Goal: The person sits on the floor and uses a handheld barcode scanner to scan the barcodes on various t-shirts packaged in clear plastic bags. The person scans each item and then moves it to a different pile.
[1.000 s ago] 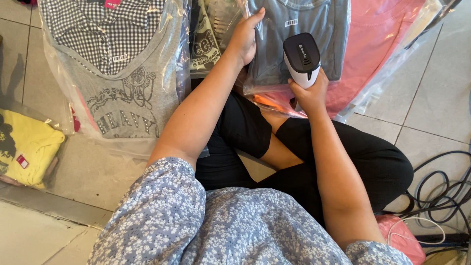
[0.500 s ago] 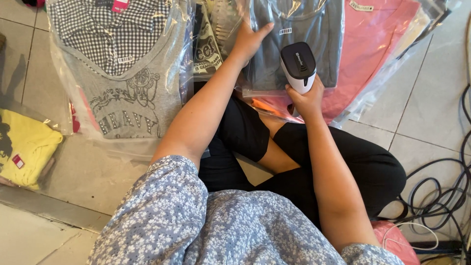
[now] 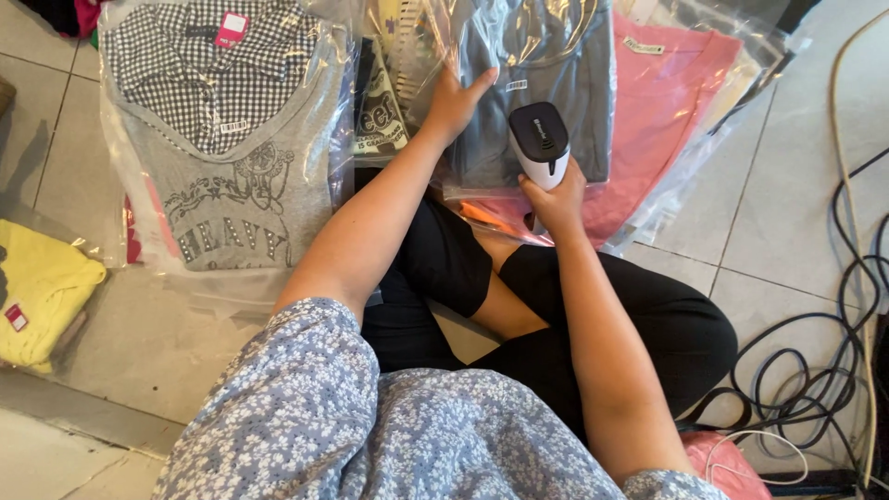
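Observation:
My right hand (image 3: 554, 199) grips a white and black handheld barcode scanner (image 3: 539, 142), its head pointing at a grey garment in a clear plastic bag (image 3: 537, 65). My left hand (image 3: 454, 100) presses flat on the left part of that bag, fingers spread. The grey bagged garment lies on top of a pink bagged garment (image 3: 662, 120). I sit cross-legged on the tiled floor in black trousers.
A bagged grey top with a checked collar (image 3: 222, 157) lies at the left. A bagged printed garment (image 3: 380, 102) lies between it and the grey one. A yellow bagged garment (image 3: 42, 287) is at the far left. Black and white cables (image 3: 815, 370) coil at the right.
The view has shifted, so the garments sit lower in frame. My left hand stays on the grey bag; the scanner stays pointed at it.

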